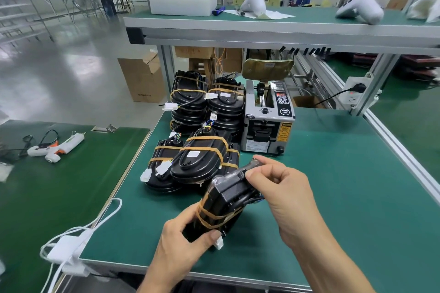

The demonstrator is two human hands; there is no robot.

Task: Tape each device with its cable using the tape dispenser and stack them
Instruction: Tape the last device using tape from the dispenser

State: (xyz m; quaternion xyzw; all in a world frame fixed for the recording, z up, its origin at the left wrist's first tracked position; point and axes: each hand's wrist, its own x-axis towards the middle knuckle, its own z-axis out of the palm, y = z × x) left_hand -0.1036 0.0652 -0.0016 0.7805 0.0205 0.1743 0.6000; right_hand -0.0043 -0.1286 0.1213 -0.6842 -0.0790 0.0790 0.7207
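Devices of black moulded plastic, oval and glossy, each bound with tan tape strips [204,149], sit stacked in piles [202,126] at about eleven o'clock from the hands, on the green matte bench mat [333,197]. Further left, at nine o'clock on a neighbouring mat, lies a white and orange glue gun [56,147].

Moving rightward, the left hand [183,240] grips the near end of the black device being worked [223,207], fingers curled around its body, thumb beside a white plastic connector [219,243]. Two tan strips already cross its middle. The right hand [283,188] pinches a strip of clear, shiny tape [247,166] against the far end, where the dark cable bundles up. The taping step seems nearly finished; the next move probably calls for smoothing that strip flat around the end, then setting the device on the nearest pile.

At twelve o'clock stands the grey boxy metal tape dispenser [269,123], with a black control panel and a yellow warning label, just right of the stacks.
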